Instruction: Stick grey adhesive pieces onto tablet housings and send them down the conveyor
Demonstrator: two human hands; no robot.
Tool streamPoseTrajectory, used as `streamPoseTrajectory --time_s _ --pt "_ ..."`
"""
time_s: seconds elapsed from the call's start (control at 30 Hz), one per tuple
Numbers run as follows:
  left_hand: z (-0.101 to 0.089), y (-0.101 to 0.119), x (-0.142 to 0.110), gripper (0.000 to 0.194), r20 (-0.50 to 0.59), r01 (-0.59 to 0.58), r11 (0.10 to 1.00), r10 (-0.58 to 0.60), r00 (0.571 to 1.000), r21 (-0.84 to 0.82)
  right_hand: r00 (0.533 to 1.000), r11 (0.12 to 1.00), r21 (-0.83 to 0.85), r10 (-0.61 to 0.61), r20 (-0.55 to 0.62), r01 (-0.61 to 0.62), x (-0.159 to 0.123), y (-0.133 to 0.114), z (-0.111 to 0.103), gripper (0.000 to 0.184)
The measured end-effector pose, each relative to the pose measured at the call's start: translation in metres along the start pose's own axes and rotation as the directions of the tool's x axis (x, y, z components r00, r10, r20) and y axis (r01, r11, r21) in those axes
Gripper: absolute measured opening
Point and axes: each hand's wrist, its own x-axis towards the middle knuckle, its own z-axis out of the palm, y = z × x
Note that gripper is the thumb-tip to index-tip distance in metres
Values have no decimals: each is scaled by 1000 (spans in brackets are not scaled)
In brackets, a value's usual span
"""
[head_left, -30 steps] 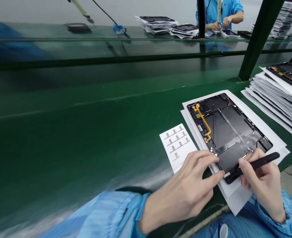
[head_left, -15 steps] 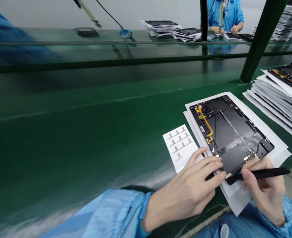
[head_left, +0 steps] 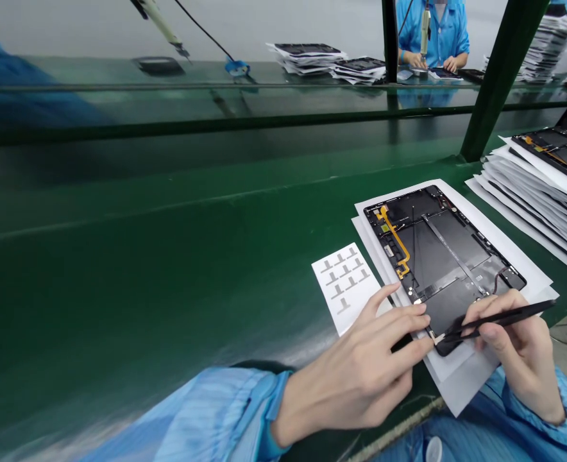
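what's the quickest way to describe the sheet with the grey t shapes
On the green workbench, find the opened tablet lying on white paper. Left of it, above the left hand, a small white sheet carries rows of grey T-shaped pieces, unlike the plain paper under the tablet.

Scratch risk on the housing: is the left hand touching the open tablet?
Touching. The head view shows the left hand with its fingertips against the near edge of the open tablet, with no gap visible.
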Motion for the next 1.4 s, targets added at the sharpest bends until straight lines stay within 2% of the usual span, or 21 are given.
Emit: streamPoseTrajectory --time_s 0.17,0.7,0.77,0.93,1.0,1.17,1.4 --pt "0 0 -3 27 30 21 1000 -21 999 3 995 1000 16 19 102 -20 6 -1 -2 3" --pt "2 0 -4 25 10 28 1000 -28 1000 -11 980 999 -29 -10 201 16 17 -3 3 6" --pt "3 0 -4 25 13 29 1000 -29 999 -6 981 1000 -11 17 193 -15 16 -3 3 5" --pt "1 1 -4 27 58 32 999 -33 998 22 992 979 158 123 30 -126 11 -1 4 9" --pt "1 1 -4 27 69 14 999 -17 998 44 990 974 178 143 0 -140 10 0 4 11" --pt "4 -1 -2 26 87 -30 993 21 996 112 991 979 154 136 10 -136 10 1 3 11" --pt "3 0 -4 27 82 -37 991 26 996 132 993 992 86 81 87 -88 8 3 2 7"
